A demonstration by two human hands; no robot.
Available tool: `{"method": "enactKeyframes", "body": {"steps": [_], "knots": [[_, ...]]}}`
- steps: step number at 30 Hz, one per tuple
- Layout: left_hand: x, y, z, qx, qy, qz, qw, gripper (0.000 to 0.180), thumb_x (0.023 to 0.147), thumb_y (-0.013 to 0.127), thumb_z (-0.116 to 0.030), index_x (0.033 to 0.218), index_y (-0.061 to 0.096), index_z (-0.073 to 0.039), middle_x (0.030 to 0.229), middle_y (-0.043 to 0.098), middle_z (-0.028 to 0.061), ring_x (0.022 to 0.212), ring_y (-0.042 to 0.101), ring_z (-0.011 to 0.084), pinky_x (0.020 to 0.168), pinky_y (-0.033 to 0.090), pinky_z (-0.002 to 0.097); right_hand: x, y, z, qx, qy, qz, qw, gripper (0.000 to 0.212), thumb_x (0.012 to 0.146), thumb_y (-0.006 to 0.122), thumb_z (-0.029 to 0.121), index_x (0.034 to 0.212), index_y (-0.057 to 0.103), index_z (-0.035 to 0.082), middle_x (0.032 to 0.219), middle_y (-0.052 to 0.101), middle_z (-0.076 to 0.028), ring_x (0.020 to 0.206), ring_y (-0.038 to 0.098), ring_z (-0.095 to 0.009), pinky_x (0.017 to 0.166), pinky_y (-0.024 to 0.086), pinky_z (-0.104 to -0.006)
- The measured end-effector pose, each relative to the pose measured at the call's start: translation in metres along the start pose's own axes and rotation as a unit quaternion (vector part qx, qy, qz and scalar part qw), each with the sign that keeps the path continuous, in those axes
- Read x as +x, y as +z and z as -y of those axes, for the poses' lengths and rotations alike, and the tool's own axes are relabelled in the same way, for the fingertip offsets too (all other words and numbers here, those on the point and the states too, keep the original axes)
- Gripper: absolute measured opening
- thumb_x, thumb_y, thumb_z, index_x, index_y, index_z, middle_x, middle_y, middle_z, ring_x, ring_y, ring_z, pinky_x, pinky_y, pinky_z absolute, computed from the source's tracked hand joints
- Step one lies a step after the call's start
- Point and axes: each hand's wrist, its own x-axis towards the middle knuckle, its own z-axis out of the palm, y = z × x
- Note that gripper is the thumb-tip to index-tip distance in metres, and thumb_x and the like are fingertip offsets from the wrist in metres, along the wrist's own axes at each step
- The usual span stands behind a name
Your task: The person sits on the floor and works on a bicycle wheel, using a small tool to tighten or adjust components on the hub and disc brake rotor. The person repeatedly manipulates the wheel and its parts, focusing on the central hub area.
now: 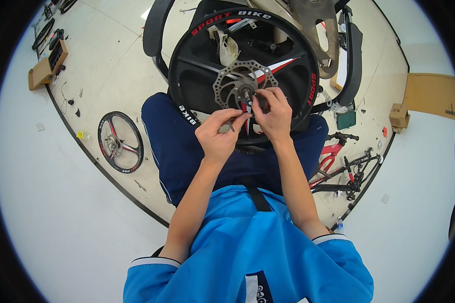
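A black bicycle wheel (175, 70) with red and white spoke accents lies flat in front of me, near my lap. A drilled metal brake disc (220, 83) is mounted at its centre, and a threaded axle (246, 93) sticks up from the hub. My left hand (216, 134) pinches a small grey metal rod (231, 127) on the near side of the hub. With fingers pinched right beside the axle, my right hand (274, 115) holds something small that its fingers mostly hide. Both hands nearly meet over the wheel's near spoke.
The wheel rests over a black chair with armrests (355, 60); a crumpled pale glove or cloth (228, 50) and tools lie beneath its spokes. A grey metal frame part (321, 30) stands beyond. Another wheel (102, 144) lies left, a red-black bicycle frame (331, 151) right, cardboard boxes (399, 116) along the walls.
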Motion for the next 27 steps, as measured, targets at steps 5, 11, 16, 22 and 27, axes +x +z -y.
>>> {"method": "enactKeyframes", "body": {"steps": [5,11,16,22,27], "knots": [[-0.002,0.001,0.003,-0.015,-0.001,0.007,1.000,0.017,0.081,0.083,0.007,0.095,0.074,0.005,0.089,0.074,0.0087,0.074,0.067,0.0091,0.064,0.054,0.0214,0.003,-0.004,-0.004,-0.015,-0.049,0.019,0.998,0.023,0.078,0.076,0.000,0.100,0.074,0.004,0.097,0.069,-0.004,0.059,0.063,-0.014,0.056,0.051,-0.0277],[-0.003,0.004,0.002,0.004,-0.016,-0.001,1.000,0.018,0.077,0.088,0.000,0.089,0.075,0.002,0.085,0.075,0.0104,0.070,0.071,0.0151,0.062,0.057,0.0254,0.010,-0.009,-0.005,-0.033,-0.077,0.052,0.995,0.021,0.078,0.076,0.000,0.099,0.073,0.005,0.096,0.069,-0.004,0.062,0.067,-0.016,0.058,0.054,-0.0287],[-0.005,0.003,0.004,0.003,-0.003,0.020,1.000,0.016,0.082,0.083,0.006,0.096,0.074,0.005,0.089,0.074,0.0089,0.074,0.068,0.0096,0.065,0.055,0.0211,0.007,-0.006,-0.008,-0.003,-0.073,0.042,0.996,0.017,0.080,0.078,0.002,0.097,0.073,0.005,0.094,0.069,-0.005,0.066,0.069,-0.020,0.059,0.055,-0.0304],[-0.008,0.001,0.006,0.001,-0.037,0.000,0.999,0.018,0.077,0.087,0.001,0.090,0.075,0.002,0.085,0.076,0.0103,0.071,0.071,0.0148,0.063,0.056,0.0254,-0.010,-0.025,-0.007,0.067,0.095,-0.065,0.991,0.014,0.084,0.078,0.002,0.097,0.074,0.002,0.086,0.069,-0.004,0.064,0.065,-0.008,0.057,0.051,-0.0209],[-0.008,0.003,0.014,0.009,0.004,0.026,1.000,0.015,0.083,0.080,0.008,0.097,0.075,0.005,0.096,0.077,0.0125,0.087,0.075,0.0171,0.076,0.059,0.0257,-0.025,-0.031,-0.067,-0.040,0.149,-0.034,0.987,0.012,0.086,0.073,0.003,0.098,0.072,0.000,0.089,0.070,-0.012,0.066,0.068,-0.021,0.062,0.054,-0.0313]]}}
